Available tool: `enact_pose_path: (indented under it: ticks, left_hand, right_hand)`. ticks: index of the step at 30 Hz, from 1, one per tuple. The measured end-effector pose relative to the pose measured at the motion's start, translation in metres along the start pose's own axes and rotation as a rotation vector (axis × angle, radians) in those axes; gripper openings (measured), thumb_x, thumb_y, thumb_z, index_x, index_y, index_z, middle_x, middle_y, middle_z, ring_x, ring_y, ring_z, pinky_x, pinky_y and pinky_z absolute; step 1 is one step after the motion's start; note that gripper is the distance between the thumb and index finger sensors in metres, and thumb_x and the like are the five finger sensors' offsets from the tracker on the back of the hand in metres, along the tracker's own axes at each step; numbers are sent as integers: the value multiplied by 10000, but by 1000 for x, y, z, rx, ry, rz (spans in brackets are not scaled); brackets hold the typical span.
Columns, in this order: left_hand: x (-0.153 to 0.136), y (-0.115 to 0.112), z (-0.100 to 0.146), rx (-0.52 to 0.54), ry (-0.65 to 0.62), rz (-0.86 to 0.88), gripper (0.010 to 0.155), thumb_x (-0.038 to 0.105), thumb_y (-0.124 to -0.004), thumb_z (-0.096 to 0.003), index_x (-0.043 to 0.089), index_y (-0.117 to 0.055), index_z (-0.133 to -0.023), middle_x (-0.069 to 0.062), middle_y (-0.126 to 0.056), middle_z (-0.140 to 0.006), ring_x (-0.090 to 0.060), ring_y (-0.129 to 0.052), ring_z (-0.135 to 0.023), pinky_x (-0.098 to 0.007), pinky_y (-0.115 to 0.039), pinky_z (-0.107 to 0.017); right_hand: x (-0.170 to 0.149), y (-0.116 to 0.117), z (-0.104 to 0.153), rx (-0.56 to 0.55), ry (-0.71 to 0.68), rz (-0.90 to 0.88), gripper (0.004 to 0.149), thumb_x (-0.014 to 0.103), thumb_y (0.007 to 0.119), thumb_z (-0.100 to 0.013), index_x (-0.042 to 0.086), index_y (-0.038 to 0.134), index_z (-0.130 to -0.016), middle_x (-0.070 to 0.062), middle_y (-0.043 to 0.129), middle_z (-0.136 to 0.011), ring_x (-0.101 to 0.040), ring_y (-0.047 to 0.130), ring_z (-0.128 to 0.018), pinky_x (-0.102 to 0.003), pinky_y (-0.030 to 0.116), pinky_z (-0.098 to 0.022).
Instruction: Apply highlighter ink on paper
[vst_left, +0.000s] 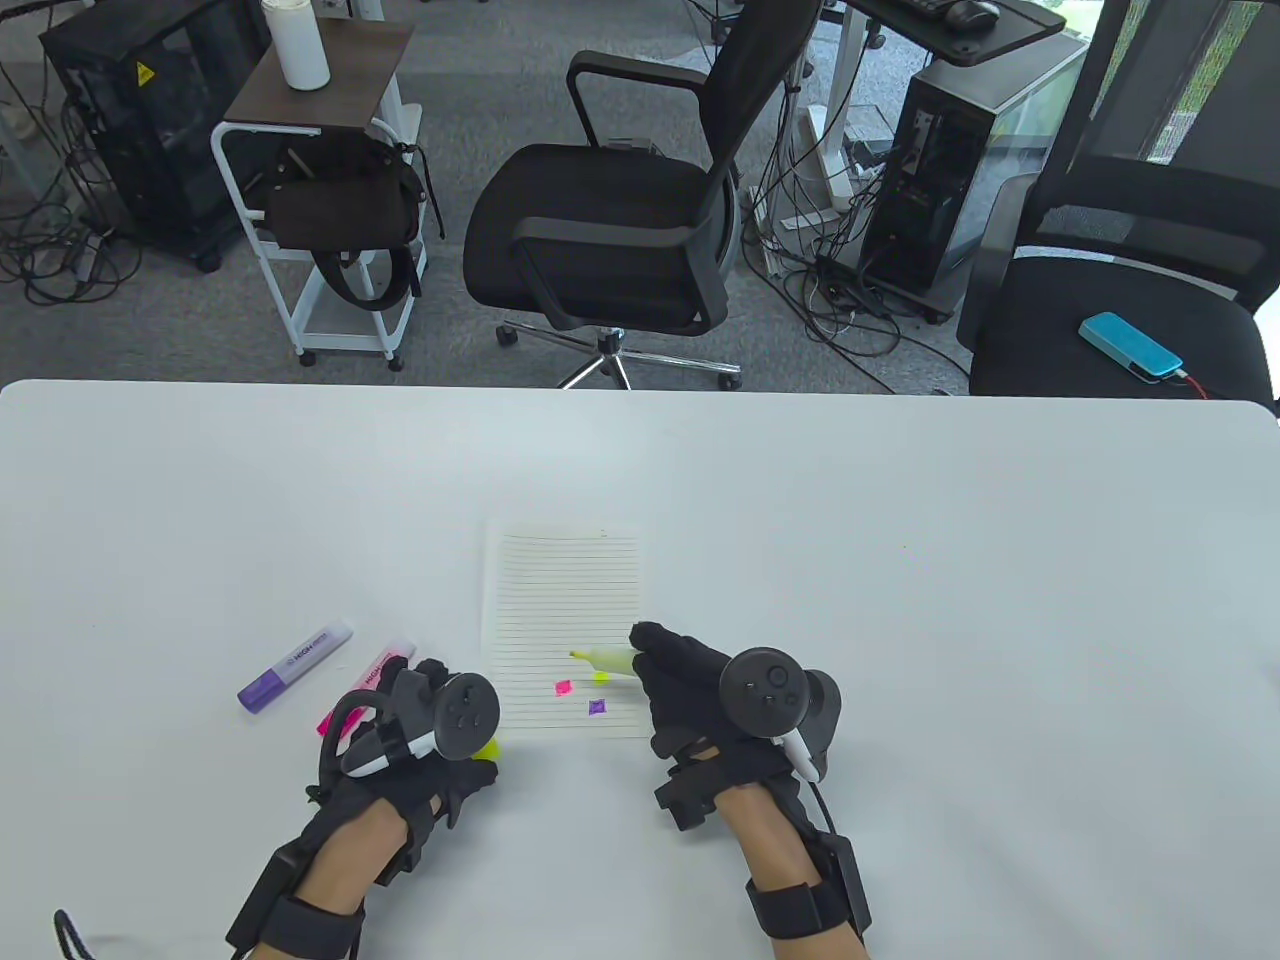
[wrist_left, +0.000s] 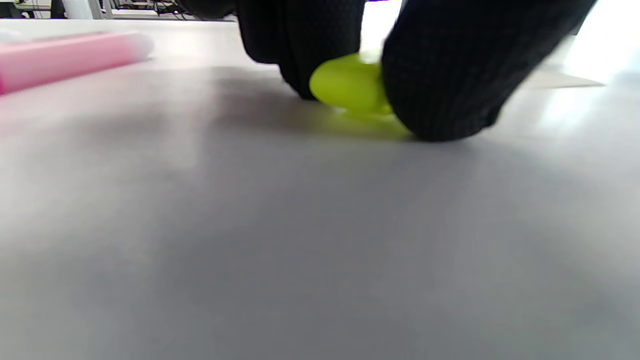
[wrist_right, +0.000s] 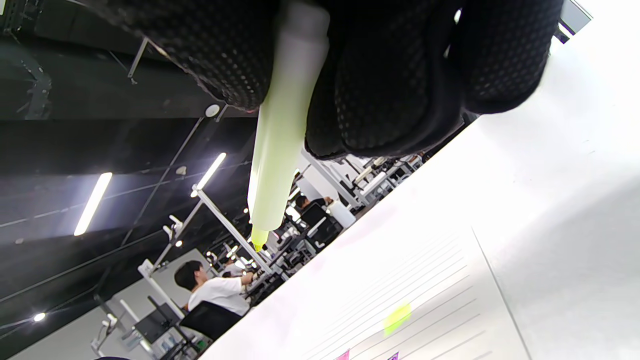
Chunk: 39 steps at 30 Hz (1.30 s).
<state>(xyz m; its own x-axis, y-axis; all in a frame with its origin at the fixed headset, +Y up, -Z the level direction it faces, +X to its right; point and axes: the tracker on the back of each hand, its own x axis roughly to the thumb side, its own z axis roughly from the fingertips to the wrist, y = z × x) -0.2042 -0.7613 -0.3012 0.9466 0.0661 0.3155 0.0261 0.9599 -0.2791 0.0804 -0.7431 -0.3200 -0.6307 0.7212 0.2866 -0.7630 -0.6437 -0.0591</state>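
A lined paper sheet (vst_left: 565, 620) lies mid-table with small pink, yellow and purple marks near its bottom. My right hand (vst_left: 690, 680) grips an uncapped yellow highlighter (vst_left: 605, 658), tip pointing left, held just above the paper. In the right wrist view the highlighter (wrist_right: 280, 145) hangs clear of the sheet (wrist_right: 425, 290), whose yellow mark (wrist_right: 397, 318) shows. My left hand (vst_left: 430, 720) rests on the table left of the paper and pinches the yellow cap (wrist_left: 350, 85) against the tabletop; the cap (vst_left: 487, 746) peeks out in the table view.
A purple highlighter (vst_left: 293, 666) and a pink highlighter (vst_left: 370, 680) lie on the white table (vst_left: 900, 560) left of the paper; the pink one (wrist_left: 65, 57) shows beside my left hand. Office chairs (vst_left: 620, 220) stand beyond the far edge.
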Motion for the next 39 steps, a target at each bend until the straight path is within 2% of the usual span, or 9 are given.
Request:
enact_pose_path:
  ticks: [3,8,10,33,36,39]
  left_hand:
    - [-1,8,5,90,-32,65,678,505,-927,-390,24,-803,-852,-92,-620,-1055,-420,-477,-1035,-725,-285,-728]
    - [-2,24,19,351,-100,120,678,511,-918,-386,52,-778,-864,-87,-610,-1061,-412,-502,-1036,-719,-340,-737]
    - [0,26,21,396,-120,128,676,506,-915,-384,58,-766,-869,-93,-617,-1062,-412,-525,-1034,-718,-364,-736]
    - [22,27,28,478,-211,75,665,465,-930,-383,92,-718,-890,-96,-615,-1067,-418,-555,-1035,-712,-412,-735]
    - [18,27,27,479,-212,155,646,448,-920,-389,159,-675,-912,-86,-691,-1027,-386,-743,-963,-695,-524,-720]
    - [8,26,25,477,-234,345,633,431,-911,-398,226,-651,-937,-59,-816,-923,-290,-962,-746,-648,-671,-671]
  right_hand:
    - [0,-2,0,14,6,-67,397,315,832,-487,177,866,-857,-158,979,-668,-335,984,-407,-590,774,-495]
    - [2,-2,-3,119,-9,-290,393,323,833,-484,166,876,-842,-158,986,-632,-321,979,-371,-584,782,-482]
    - [5,0,-2,137,-21,-301,391,323,834,-483,165,879,-838,-157,987,-625,-320,977,-366,-586,781,-481]
    - [16,25,1,257,-65,-233,394,326,828,-490,173,865,-851,-148,979,-645,-319,976,-385,-584,778,-492]
    - [15,24,1,267,-60,-298,398,320,827,-490,170,859,-858,-155,972,-658,-328,973,-399,-590,770,-500]
    - [13,22,-1,273,-62,-349,402,316,824,-491,169,852,-863,-153,967,-668,-330,972,-408,-590,768,-505]
